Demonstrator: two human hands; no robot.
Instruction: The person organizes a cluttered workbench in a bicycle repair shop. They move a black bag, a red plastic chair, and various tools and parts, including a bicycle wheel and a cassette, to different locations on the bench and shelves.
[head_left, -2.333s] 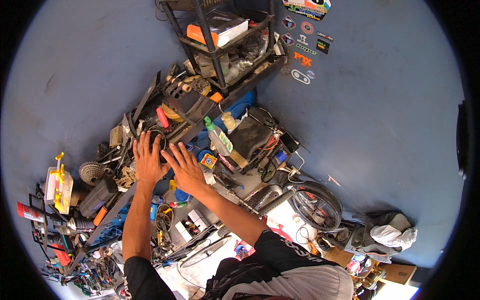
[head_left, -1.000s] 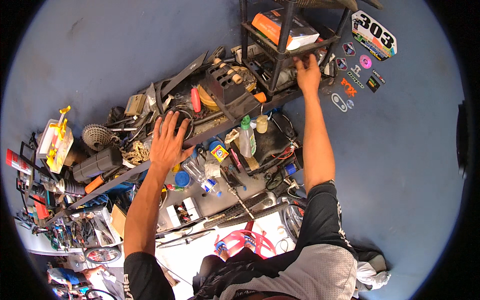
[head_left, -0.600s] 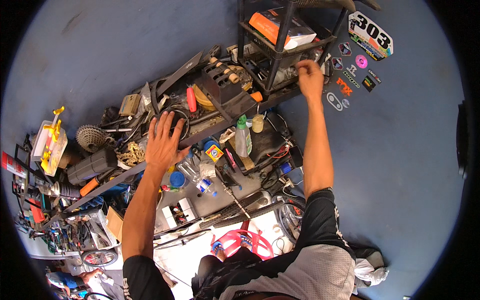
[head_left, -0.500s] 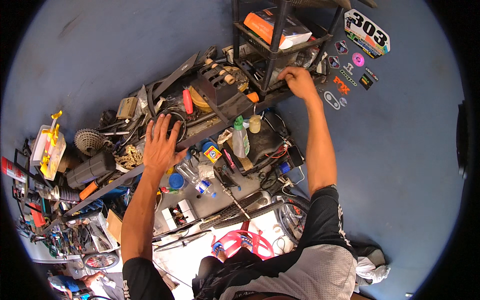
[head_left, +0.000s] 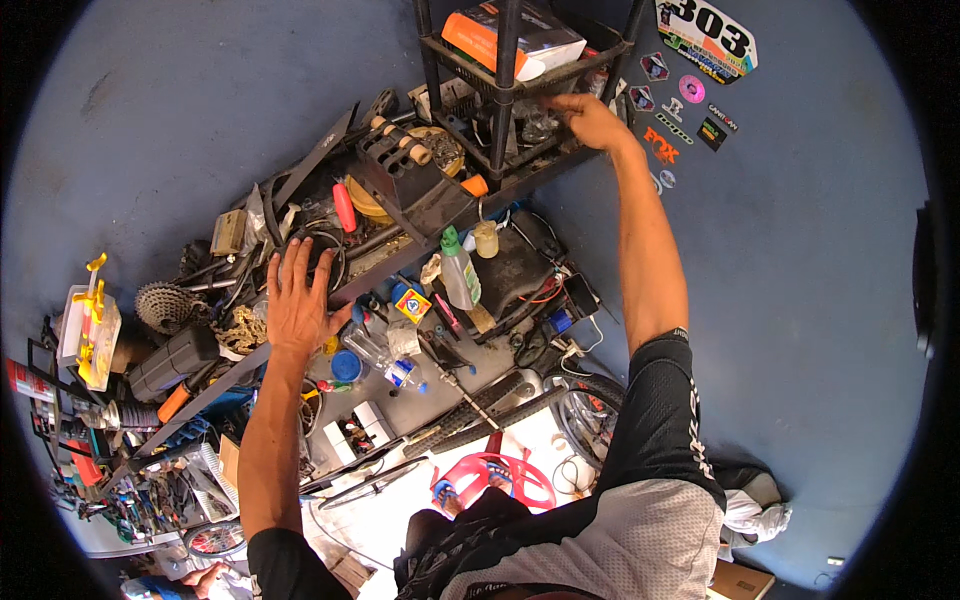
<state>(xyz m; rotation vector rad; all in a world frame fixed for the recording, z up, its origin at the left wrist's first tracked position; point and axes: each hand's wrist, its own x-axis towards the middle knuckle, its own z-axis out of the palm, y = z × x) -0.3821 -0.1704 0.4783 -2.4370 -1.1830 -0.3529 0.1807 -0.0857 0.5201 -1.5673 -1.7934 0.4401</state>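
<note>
My left hand [head_left: 298, 312] is open, fingers spread over the front edge of the cluttered shelf [head_left: 368, 275], beside a loop of black cable [head_left: 325, 258]. Nothing shows in its grasp. Farther off to the right, my right hand [head_left: 598, 124] reaches into the lower tier of a black plastic rack [head_left: 504, 100]. One finger points left toward crumpled clear plastic bags [head_left: 540, 122]. The other fingertips are blurred or turned away, so whether they hold anything cannot be made out.
An orange and white box [head_left: 515, 42] sits on the rack's upper tier. A pink-red handle [head_left: 344, 207], cassette sprockets [head_left: 168, 306] and a gold chain [head_left: 243, 331] lie along the shelf. Below are a green-capped spray bottle [head_left: 460, 272], a clear bottle [head_left: 385, 362] and bicycle tyres [head_left: 500, 428].
My right hand has moved deeper into the rack's lower tier and to the right of its front post. My left hand stays at the shelf edge. The whole view has shifted.
</note>
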